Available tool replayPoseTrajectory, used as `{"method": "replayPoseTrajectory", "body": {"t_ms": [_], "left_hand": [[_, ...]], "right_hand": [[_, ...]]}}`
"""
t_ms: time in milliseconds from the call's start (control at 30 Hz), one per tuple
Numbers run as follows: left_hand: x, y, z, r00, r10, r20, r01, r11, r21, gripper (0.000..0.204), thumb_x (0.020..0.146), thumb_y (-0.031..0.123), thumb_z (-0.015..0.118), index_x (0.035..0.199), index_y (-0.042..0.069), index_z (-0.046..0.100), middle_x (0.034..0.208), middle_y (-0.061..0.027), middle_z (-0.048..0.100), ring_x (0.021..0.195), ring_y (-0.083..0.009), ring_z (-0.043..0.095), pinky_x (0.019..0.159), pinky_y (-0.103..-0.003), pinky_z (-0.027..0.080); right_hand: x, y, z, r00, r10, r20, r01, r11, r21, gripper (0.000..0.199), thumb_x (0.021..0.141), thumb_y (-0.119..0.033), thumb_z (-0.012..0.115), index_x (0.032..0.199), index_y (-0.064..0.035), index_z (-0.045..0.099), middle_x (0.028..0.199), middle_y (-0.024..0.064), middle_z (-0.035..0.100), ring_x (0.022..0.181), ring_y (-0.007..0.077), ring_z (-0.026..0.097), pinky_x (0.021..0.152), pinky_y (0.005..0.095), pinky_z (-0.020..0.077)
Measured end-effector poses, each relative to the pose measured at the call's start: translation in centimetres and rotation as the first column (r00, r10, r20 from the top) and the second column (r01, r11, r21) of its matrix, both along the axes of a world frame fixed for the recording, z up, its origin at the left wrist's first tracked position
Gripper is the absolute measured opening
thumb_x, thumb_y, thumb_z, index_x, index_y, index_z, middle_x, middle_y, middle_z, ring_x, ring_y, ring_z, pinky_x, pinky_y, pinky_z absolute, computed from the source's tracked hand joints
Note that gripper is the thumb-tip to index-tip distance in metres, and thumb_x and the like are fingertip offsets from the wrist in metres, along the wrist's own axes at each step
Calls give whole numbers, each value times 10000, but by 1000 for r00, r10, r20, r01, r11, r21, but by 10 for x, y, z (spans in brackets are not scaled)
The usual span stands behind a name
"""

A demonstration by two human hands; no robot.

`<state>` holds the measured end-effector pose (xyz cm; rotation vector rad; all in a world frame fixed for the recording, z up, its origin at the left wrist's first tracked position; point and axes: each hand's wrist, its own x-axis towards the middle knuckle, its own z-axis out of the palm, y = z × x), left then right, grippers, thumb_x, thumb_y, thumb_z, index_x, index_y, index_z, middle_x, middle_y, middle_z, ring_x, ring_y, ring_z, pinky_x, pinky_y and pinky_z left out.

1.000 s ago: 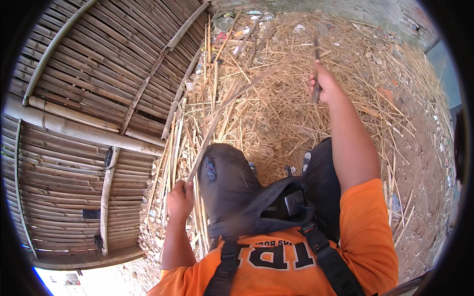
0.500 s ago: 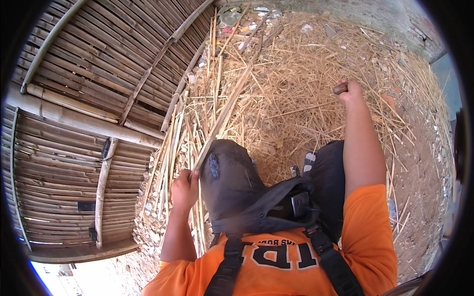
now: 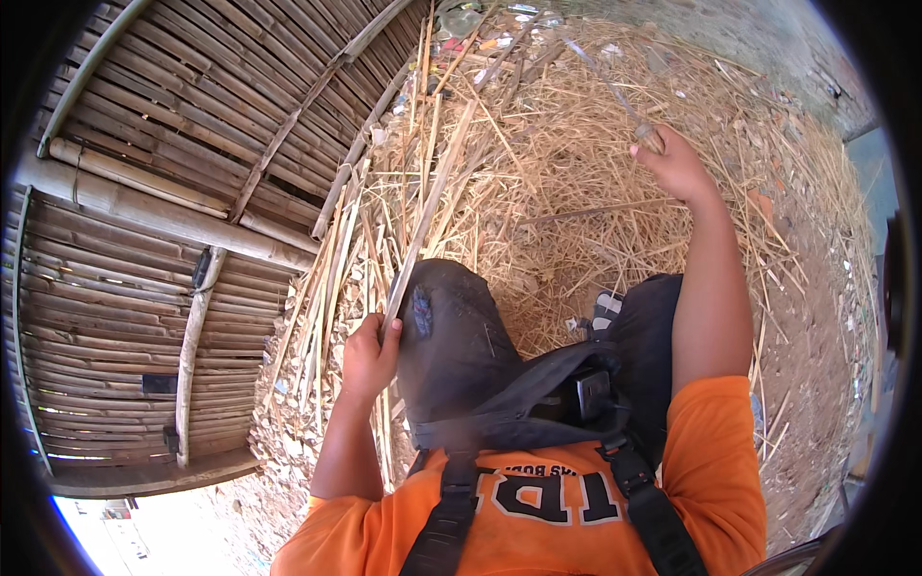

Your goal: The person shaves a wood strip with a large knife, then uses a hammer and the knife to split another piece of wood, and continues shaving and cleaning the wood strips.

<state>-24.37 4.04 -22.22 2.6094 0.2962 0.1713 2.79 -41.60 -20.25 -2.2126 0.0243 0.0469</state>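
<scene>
My left hand (image 3: 370, 357) is closed around the near end of a long, flat bamboo strip (image 3: 431, 211). The strip runs beside my left knee and slants up and away over the straw. Out to the right, my right hand (image 3: 682, 171) grips the wooden handle (image 3: 650, 140) of a long knife. Its narrow blade (image 3: 605, 81) points away and to the left, over the litter and apart from the strip.
A slatted bamboo wall (image 3: 144, 221) rises along the left. Loose bamboo strips (image 3: 331, 278) lie beside it. Straw-like shavings (image 3: 576, 192) cover the ground ahead, with scraps of rubbish (image 3: 461, 24) at the far end. Bare dirt (image 3: 807, 317) lies on the right.
My right hand has moved up slightly and turned, and the knife blade now shows, pointing away to the left. The bamboo strip has tilted slightly more upright in my left hand.
</scene>
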Motion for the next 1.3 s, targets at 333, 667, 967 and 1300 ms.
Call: {"method": "replayPoseTrajectory", "body": {"t_ms": [333, 667, 967, 1300], "left_hand": [[-7, 53, -29, 986, 134, 98, -150, 970, 192, 327, 995, 338, 627, 934, 16, 641, 693, -202, 667, 629, -404, 667, 592, -487, 509], [-25, 94, -85, 985, 159, -69, -146, 974, 171, 328, 973, 325, 641, 951, -1, 655, 764, -236, 685, 704, -440, 672, 663, -514, 525], [20, 54, -8, 997, 74, -21, -74, 997, 37, 292, 1019, 268, 598, 1046, -22, 601, 767, -279, 672, 722, -438, 686, 642, -521, 515], [-9, -10, -11, 974, 26, -225, -25, 1000, 6, 385, 1058, 376, 497, 958, 19, 603, 752, -271, 652, 726, -473, 653, 661, -542, 492]], "right_hand": [[-8, 6, 4, 992, 57, -110, -68, 993, -99, 589, 933, -296, 708, 1372, 44, 512, 756, 16, 571, 593, 129, 528, 554, 319, 446], [-5, 9, -9, 980, 22, -199, -20, 1000, 14, 447, 931, -313, 730, 1199, 6, 567, 700, -2, 528, 544, 101, 479, 486, 283, 389], [-44, 109, 18, 912, 409, -14, -404, 896, -185, 316, 939, -250, 679, 1171, -54, 591, 781, 22, 598, 673, 153, 556, 621, 321, 499], [-82, 176, -7, 630, 775, 47, -620, 539, -570, 370, 833, -255, 724, 1147, -108, 594, 719, 92, 669, 639, 315, 676, 610, 460, 528]]}}
